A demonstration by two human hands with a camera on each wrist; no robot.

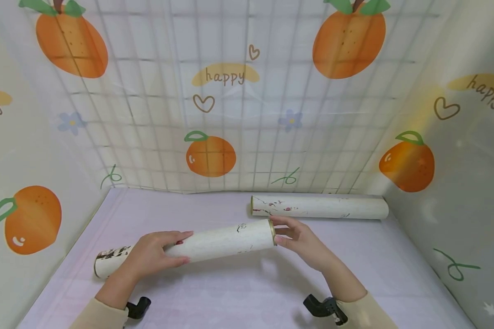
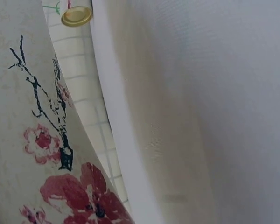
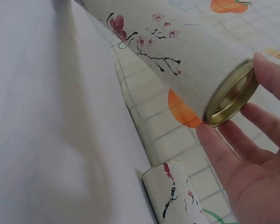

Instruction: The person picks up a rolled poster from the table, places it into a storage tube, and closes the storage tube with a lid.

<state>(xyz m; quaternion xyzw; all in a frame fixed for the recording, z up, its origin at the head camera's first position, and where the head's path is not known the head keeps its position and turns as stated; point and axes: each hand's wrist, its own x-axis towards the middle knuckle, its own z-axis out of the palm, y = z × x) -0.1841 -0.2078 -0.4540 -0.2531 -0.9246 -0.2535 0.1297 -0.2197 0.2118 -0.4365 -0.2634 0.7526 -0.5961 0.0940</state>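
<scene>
A long white cardboard tube (image 1: 226, 241) with plum-blossom print is held over the table, its right end tilted up in the head view. My left hand (image 1: 154, 253) grips it around its left part, thumb on the near side and fingers over the far side. At the other end, my right hand (image 1: 302, 242) holds the gold metal rim (image 3: 231, 95) between thumb and fingertips. The recessed gold end shows in the right wrist view. Close by in the left wrist view, the tube's wall (image 2: 32, 107) shows red flowers and dark branches.
A second white printed tube (image 1: 319, 207) lies along the back of the pale table (image 1: 214, 301). Behind it stands a curtain-like wall (image 1: 247, 151) with oranges and a grid, and similar walls close both sides. Each wrist wears a black camera mount (image 1: 323, 307).
</scene>
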